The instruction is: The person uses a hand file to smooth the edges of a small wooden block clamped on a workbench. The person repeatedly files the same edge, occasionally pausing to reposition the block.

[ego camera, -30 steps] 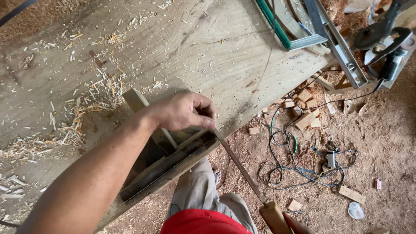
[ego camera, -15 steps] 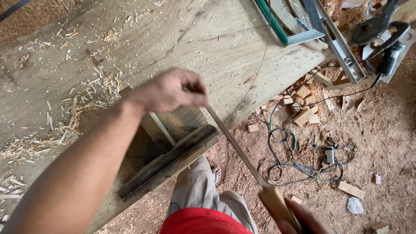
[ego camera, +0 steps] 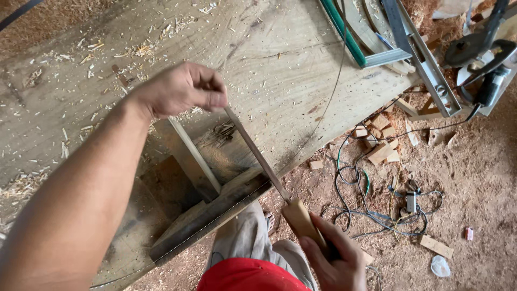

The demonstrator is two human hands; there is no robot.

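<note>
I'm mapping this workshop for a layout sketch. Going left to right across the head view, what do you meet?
Left hand pinching the tip of the file, right hand on its wooden handle, tangled cables, angle grinder.

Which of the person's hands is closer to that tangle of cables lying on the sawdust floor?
The right hand. It grips the wooden handle of the long metal file just left of the tangle of cables. The left hand pinches the file's far tip, up over the wooden workbench.
</note>
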